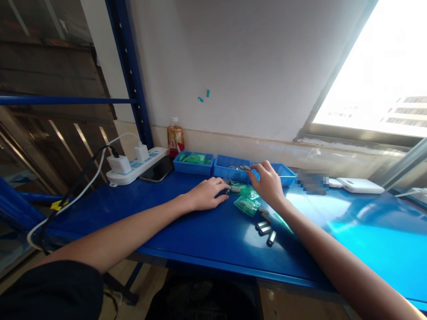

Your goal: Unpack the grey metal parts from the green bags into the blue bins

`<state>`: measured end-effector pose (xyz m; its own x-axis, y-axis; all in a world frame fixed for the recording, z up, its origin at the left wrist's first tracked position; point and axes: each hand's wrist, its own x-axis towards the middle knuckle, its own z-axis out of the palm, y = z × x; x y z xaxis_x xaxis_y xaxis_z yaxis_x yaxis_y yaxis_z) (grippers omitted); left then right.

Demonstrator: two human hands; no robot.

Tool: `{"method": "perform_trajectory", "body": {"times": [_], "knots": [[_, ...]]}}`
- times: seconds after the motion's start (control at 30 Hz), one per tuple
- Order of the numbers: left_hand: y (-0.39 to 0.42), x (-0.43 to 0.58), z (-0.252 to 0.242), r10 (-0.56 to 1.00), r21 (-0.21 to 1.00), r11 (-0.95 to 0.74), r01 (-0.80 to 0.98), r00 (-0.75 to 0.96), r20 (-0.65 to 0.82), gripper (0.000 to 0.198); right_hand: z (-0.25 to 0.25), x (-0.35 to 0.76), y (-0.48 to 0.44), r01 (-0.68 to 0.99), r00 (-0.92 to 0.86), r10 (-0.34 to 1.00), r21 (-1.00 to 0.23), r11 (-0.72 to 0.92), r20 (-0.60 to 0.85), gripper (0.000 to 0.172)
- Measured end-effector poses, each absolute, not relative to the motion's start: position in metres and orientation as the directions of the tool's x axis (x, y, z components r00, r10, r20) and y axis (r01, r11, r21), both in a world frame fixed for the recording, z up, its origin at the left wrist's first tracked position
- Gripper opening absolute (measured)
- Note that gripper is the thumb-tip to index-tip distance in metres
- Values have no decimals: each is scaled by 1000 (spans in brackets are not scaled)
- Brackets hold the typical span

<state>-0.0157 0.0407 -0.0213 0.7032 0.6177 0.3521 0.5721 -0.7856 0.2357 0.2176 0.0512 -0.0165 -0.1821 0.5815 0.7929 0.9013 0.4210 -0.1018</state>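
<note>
My left hand (209, 193) rests on the blue table (187, 226), fingers curled around a small dark part I cannot make out. My right hand (268, 182) hovers over the middle blue tray (223, 170), thumb and fingers pinched on a small metal piece (247, 168). Between the hands lie green circuit boards (247, 200) in clear bags. Several small metal casings (266, 230) lie beside my right forearm.
A left blue tray (187, 166) holds green boards, and a third tray (287, 177) sits on the right. A drink bottle (175, 140), a phone (156, 172) and a white power strip (133, 169) with chargers stand at the back left. White devices (360, 185) lie by the window.
</note>
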Motion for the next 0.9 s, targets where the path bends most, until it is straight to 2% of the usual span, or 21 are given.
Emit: {"method": "perform_trajectory", "body": {"times": [0.23, 0.4, 0.53, 0.67, 0.8, 0.9], "knots": [[40, -14, -19, 647, 201, -759, 620, 684, 337, 16, -26, 228, 70, 958, -134, 626, -62, 281, 768, 22], [42, -16, -22, 718, 167, -676, 718, 590, 370, 21, -23, 229, 67, 956, -116, 662, -98, 277, 740, 26], [46, -19, -22, 763, 136, -618, 774, 550, 340, 22, -19, 229, 59, 929, -154, 637, -109, 354, 755, 19], [48, -20, -22, 752, 149, -637, 756, 567, 337, 22, -18, 215, 42, 867, -286, 622, -80, 492, 729, 6], [46, -17, -23, 730, 178, -664, 726, 578, 364, 23, -19, 192, 22, 794, -455, 614, -19, 608, 645, 9], [45, -15, -22, 706, 203, -690, 694, 585, 399, 23, -21, 182, 15, 763, -515, 614, -6, 646, 599, 11]]}}
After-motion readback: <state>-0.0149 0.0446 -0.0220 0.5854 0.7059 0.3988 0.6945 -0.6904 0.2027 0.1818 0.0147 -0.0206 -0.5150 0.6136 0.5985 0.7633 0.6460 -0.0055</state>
